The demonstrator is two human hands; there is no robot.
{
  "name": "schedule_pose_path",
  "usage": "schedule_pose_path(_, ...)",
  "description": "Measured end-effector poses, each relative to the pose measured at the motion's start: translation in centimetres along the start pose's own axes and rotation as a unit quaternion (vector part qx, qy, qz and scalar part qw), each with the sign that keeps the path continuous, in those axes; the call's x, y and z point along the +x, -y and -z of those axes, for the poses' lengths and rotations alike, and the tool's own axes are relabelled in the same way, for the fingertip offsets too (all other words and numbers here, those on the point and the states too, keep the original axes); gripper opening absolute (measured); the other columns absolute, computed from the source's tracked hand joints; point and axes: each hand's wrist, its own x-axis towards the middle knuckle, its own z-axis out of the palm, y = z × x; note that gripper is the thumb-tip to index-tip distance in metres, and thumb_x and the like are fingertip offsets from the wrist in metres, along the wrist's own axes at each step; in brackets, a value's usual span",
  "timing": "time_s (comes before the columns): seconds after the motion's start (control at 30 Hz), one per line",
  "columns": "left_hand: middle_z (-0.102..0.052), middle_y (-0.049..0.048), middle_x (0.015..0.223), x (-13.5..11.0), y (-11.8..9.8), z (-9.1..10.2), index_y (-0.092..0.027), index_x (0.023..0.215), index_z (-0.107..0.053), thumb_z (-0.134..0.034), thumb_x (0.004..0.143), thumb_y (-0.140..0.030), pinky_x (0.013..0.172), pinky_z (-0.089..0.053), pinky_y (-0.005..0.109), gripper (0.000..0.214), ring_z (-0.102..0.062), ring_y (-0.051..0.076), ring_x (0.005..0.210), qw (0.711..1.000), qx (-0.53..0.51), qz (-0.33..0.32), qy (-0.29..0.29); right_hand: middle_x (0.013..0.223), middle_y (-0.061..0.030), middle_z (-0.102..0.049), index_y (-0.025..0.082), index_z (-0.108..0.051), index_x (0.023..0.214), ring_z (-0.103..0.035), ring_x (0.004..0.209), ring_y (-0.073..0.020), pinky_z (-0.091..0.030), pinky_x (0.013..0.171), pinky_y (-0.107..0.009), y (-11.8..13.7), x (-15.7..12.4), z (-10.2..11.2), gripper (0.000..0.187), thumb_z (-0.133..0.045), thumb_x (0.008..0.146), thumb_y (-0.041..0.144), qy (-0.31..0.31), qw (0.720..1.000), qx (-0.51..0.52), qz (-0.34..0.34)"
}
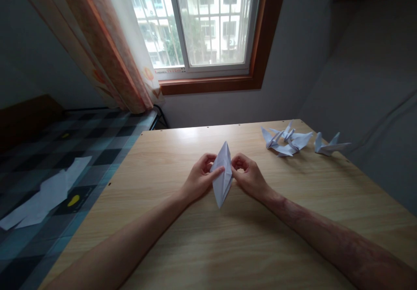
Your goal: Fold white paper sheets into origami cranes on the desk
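Note:
A white sheet of paper folded into a long diamond is held above the middle of the wooden table, one point up and one point towards me. My left hand grips its left side, thumb lying across the front and fingers behind. At the right edge, my right hand pinches the paper between thumb and curled fingers. Loose layers show along the lower right of the diamond. The fingers behind the paper are partly hidden.
Several folded paper cranes stand in a cluster at the table's back right, with another paper crane beside them near the edge. Left of the wooden table, white paper strips lie on a checked bed. A window and curtain are behind.

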Motion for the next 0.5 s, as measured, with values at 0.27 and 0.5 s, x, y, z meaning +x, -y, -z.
schedule_pose_path(0.27, -0.074, 0.0107, 0.12, 0.11, -0.64, -0.07, -0.016, 0.12, -0.078, -0.085, 0.094, -0.048, 0.091, -0.058, 0.032, 0.041, -0.07, 0.024, 0.108, 0.996, 0.081, -0.02, 0.045, 0.08, 0.0018, -0.064, 0.022, -0.061, 0.082, -0.06, 0.072, -0.016, -0.047, 0.065, -0.028, 0.5, 0.19, 0.09, 0.038, -0.091, 0.085, 0.047, 0.051, 0.99, 0.125, -0.051)
schedule_pose_path(0.5, -0.074, 0.0038, 0.092, -0.03, -0.17, -0.02, -0.016, 0.101, -0.07, -0.09, 0.087, -0.053, 0.071, -0.052, 0.027, 0.045, -0.068, 0.019, 0.083, 0.997, 0.074, 0.009, -0.026, 0.088, -0.0001, -0.072, 0.025, -0.064, 0.102, -0.066, 0.078, -0.018, -0.051, 0.069, -0.029, 0.47, 0.12, 0.22, 0.039, -0.08, 0.095, 0.06, 0.076, 0.98, 0.169, -0.071)
